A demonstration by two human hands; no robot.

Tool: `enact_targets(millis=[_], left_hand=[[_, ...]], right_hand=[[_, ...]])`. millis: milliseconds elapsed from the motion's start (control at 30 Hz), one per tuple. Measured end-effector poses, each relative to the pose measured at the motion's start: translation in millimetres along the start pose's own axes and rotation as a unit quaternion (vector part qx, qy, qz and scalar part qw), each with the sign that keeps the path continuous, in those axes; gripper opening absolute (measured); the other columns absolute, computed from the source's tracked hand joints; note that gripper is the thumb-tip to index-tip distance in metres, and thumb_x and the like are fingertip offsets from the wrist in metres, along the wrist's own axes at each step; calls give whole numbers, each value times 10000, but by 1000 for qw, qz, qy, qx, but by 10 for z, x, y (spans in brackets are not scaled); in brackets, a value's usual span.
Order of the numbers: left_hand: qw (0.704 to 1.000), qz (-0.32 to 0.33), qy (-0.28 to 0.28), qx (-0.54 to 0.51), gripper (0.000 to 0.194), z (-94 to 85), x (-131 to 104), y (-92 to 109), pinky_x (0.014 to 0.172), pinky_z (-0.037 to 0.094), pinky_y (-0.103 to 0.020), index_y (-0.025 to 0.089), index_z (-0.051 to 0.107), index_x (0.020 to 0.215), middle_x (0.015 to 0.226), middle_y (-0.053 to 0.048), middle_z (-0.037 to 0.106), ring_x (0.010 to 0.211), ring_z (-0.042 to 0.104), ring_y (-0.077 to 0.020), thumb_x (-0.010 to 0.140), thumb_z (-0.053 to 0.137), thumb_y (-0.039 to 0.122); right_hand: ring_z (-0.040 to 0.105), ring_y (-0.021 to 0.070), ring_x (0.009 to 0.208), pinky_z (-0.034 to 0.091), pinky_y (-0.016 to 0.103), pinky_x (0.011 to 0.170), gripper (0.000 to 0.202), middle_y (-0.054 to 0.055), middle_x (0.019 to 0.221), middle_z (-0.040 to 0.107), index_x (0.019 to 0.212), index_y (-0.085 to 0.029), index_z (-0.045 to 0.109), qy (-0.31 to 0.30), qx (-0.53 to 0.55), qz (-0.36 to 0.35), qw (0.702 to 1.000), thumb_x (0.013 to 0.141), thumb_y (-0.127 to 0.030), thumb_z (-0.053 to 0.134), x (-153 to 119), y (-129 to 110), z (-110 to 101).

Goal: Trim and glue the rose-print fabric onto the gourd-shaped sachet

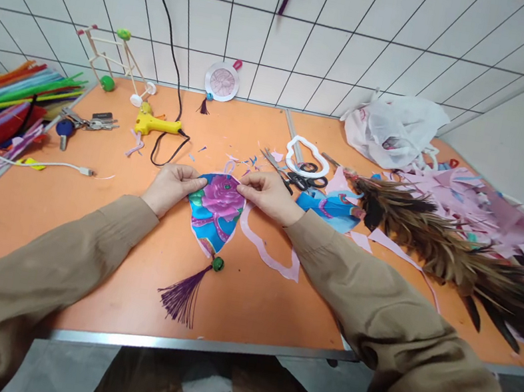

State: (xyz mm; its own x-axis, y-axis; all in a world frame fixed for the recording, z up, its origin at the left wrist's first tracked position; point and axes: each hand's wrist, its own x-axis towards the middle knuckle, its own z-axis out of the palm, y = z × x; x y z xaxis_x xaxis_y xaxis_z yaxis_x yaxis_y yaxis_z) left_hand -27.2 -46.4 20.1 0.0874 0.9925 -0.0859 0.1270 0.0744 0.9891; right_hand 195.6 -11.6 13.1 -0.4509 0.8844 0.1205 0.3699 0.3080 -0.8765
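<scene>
Between my two hands is a blue fabric pendant (216,212) with a large purple rose printed on it. A small loop shows at its top, and a green bell (218,265) and a dark purple tassel (184,294) hang from its lower tip onto the table. My left hand (173,186) pinches the upper left edge between thumb and fingers. On the upper right edge, my right hand (269,196) pinches in the same way. A pink cut-out strip (271,256) lies beside the pendant, partly under my right forearm.
Behind my right hand are scissors (303,177), a white outline shape (301,155) and blue fabric scraps (333,207). Brown feathers (419,227) and a plastic bag (395,130) occupy the right. Leftward are a yellow glue gun (157,124), keys (92,121) and a white cable (44,165).
</scene>
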Motion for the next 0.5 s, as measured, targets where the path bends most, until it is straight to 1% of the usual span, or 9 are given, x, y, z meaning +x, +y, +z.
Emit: enact_targets(millis=[67, 167, 300, 433, 500], left_hand=[[1000, 9, -1, 8, 351, -3, -2, 5, 454, 328, -244, 156, 632, 556, 481, -4, 576, 438, 444, -100, 604, 805, 457], [1000, 20, 7, 9, 459, -15, 2, 8, 445, 364, -242, 160, 641, 544, 483, -22, 584, 444, 477, -112, 665, 736, 593], [999, -12, 19, -47, 620, -42, 15, 11, 423, 404, -236, 164, 659, 587, 515, -61, 630, 462, 550, -137, 713, 575, 765], [997, -29, 0, -74, 701, -62, 18, 25, 403, 398, -232, 158, 650, 573, 488, -70, 610, 450, 557, -140, 708, 493, 827], [997, -21, -2, -72, 675, -66, 15, 32, 401, 395, -238, 155, 653, 572, 485, -67, 607, 444, 551, -141, 686, 540, 810]], right_hand=[[466, 128, 583, 377, 267, 584, 262, 2, 597, 545, 654, -147, 638, 3, -1, 0, 1000, 728, -396, 600, 5, 4, -3], [463, 128, 581, 370, 268, 583, 242, -3, 588, 536, 643, -157, 632, 10, 0, -1, 1000, 722, -383, 602, 17, 15, -12], [460, 125, 578, 362, 267, 578, 218, -1, 596, 549, 657, -156, 641, 14, 16, 5, 1000, 707, -366, 608, 26, 31, -23], [455, 121, 572, 357, 265, 575, 222, -7, 588, 548, 665, -152, 645, 14, 36, 14, 999, 694, -371, 627, 22, 33, -24], [464, 122, 578, 361, 265, 578, 217, -5, 595, 561, 667, -153, 645, 14, 48, 17, 999, 687, -369, 638, 17, 25, -25]])
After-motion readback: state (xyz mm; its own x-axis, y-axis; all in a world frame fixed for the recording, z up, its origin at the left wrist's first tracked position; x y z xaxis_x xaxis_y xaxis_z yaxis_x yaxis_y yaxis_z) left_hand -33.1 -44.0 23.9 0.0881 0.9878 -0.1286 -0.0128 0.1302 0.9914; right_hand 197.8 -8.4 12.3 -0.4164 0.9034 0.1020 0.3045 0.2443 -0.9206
